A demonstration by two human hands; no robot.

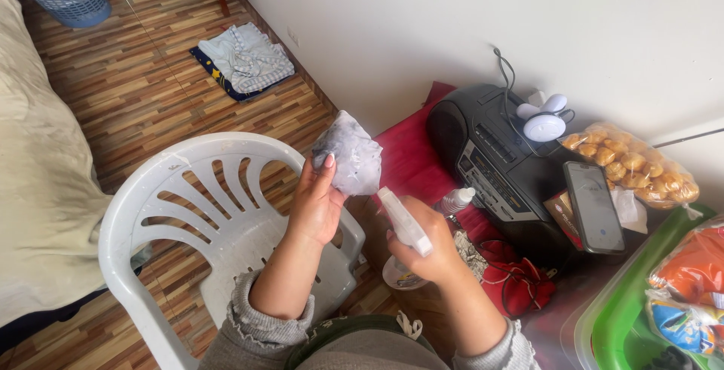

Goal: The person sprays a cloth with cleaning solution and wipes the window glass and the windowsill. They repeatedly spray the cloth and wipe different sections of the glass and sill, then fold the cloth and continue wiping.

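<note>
My left hand holds up a crumpled grey cloth in front of me, fingers closed on its lower edge. My right hand grips a white spray bottle, its nozzle aimed up toward the cloth. The bottle's body is hidden below my hand. Both hands hover above the gap between a white plastic chair and a table with a red cover.
A black radio player sits on the red cover with a small white fan, a phone and a bag of rolls. A small white bottle, red fabric, a green-rimmed bin. Bed at left; folded clothes on the floor.
</note>
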